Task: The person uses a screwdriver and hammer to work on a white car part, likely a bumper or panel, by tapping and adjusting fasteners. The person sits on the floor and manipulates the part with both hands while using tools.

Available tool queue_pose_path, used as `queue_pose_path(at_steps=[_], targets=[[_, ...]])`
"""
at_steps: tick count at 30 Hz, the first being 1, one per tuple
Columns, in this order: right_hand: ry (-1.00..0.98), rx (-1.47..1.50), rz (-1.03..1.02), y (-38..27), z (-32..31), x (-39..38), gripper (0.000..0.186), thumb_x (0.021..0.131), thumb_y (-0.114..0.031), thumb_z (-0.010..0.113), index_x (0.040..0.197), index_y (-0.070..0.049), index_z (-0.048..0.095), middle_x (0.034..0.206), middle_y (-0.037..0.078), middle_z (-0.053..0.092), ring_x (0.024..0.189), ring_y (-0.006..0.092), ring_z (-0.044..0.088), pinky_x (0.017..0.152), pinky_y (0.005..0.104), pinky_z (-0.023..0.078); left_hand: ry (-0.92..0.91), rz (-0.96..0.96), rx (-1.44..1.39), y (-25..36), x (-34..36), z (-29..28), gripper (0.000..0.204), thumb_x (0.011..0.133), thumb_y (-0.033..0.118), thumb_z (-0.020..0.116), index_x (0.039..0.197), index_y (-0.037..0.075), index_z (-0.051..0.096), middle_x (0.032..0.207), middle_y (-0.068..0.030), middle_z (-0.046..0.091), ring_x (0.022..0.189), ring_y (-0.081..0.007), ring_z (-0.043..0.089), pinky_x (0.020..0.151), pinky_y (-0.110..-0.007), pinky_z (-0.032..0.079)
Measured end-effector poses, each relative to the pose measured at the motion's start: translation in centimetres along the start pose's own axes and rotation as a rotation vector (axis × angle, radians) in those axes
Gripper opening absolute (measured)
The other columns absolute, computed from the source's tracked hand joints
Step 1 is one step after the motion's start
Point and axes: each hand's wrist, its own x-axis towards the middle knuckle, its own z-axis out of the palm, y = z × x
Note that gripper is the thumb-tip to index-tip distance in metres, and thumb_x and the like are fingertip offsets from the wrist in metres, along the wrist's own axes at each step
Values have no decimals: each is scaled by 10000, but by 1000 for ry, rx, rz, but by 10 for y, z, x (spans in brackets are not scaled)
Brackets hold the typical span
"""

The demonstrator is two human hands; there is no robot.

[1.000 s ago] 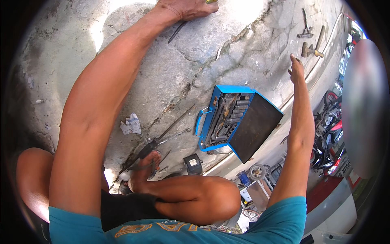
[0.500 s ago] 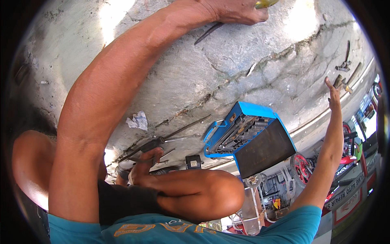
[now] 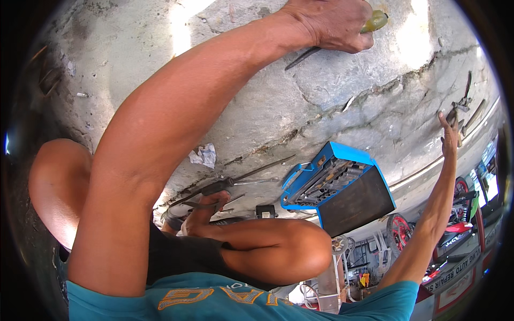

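Observation:
My left hand (image 3: pixel 338 25) is closed around a screwdriver with a rounded yellow-green handle (image 3: pixel 377 21). Its dark shaft (image 3: pixel 302 58) sticks out on the other side of the fist, low over the concrete floor. My right hand (image 3: pixel 450 136) stretches far out to the right, one finger extended and the fingers apart. A short dark tool (image 3: pixel 453 116) lies at its fingertips; whether they touch it is hard to see. Just beyond is another tool with a dark handle and metal head (image 3: pixel 463 100).
A blue metal toolbox (image 3: pixel 350 151) stands open, with sockets and bars inside. Beside my bent leg lie a long screwdriver (image 3: pixel 217 186), a wrench (image 3: pixel 257 181) and crumpled paper (image 3: pixel 203 155). Cracks run across the concrete floor (image 3: pixel 257 101). Motorcycles (image 3: pixel 455 227) stand behind on the right.
The whole view has shifted, so the scene sits farther right and lower. My right hand now overlaps the short dark tool more. My left hand still holds the screwdriver.

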Motion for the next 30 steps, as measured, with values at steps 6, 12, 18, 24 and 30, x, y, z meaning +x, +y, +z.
queue_pose_path(at_steps=[6, 12, 18, 24, 30], targets=[[-166, -29, -325, -86, 47, -118, 914, 879, -554, 755, 1590, -103, 399, 1512, 253, 500, 1371, 341, 513, 1141, 442, 389, -100, -56, -46, 5, 1, -6, 375, 894, 392, 582, 1127, 118, 688, 925, -163, 681, 960, -312, 650, 846, -502, 462], [-36, -243, -541, -97, 91, -169, 907, 914, -566, 710, 1505, 64, 434, 1431, 320, 535, 1312, 433, 554, 1111, 458, 445, -75, -159, -237, 3, 6, -7, 509, 948, 531, 526, 1231, 129, 658, 1086, -168, 700, 1065, -320, 647, 954, -485, 448], [187, -381, -568, -125, 111, -170, 513, 922, -425, 723, 1091, 56, 664, 1052, 325, 687, 1022, 483, 661, 879, 520, 513, -59, -283, -479, -12, 4, -6, 670, 918, 715, 535, 951, 64, 693, 860, -171, 696, 827, -320, 667, 756, -444, 507], [306, -239, -535, -111, 117, -175, 296, 904, -285, 720, 955, 5, 690, 968, 284, 704, 962, 480, 672, 844, 535, 526, -88, -556, -695, 66, -89, -67, 600, 970, 613, 564, 918, 21, 649, 821, -202, 657, 807, -336, 641, 771, -472, 491], [302, -341, -502, -107, 133, -220, 262, 1002, -306, 601, 1158, -95, 594, 1205, 170, 620, 1095, 413, 672, 1019, 753, 348, 277, -878, -928, 126, -171, -116, 503, 1034, 521, 564, 981, 22, 588, 753, -64, 544, 686, -195, 557, 665, -392, 489]])
